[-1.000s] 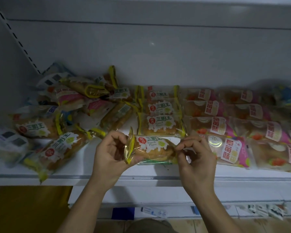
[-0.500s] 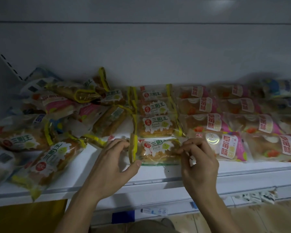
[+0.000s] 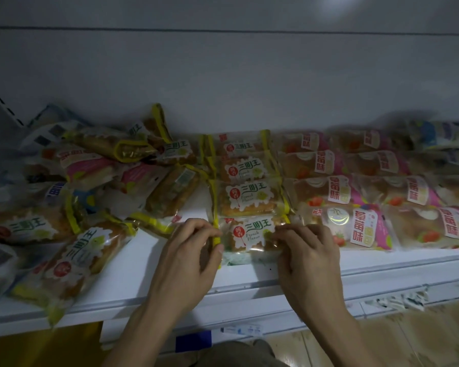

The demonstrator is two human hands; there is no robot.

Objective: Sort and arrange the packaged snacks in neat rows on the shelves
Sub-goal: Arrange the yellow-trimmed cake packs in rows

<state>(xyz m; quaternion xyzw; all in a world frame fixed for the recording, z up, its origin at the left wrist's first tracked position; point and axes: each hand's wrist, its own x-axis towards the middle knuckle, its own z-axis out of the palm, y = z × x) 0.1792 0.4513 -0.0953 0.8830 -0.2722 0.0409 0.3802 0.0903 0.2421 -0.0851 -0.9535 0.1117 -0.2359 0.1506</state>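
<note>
Running wide, the white shelf carries a loose heap at its left end. At the front edge, left hand and right hand pinch the end seams of the snack pack: light, crinkly, slippery, squashable, best held there.

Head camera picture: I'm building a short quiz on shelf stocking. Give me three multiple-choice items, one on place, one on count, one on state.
1. Where is the pack under the hands?
A. Front of the yellow-edged column
B. On the floor
C. Atop the pink packs

2. How many packs are in that yellow-edged column?
A. Two
B. Four
C. Seven

3. What are the hands doing?
A. Hanging idle
B. Both pinching the pack's ends
C. One pointing

Answers: 1 A, it lies nearest the shelf edge; 2 B, four labels show; 3 B, left hand and right hand grip opposite ends.
</note>
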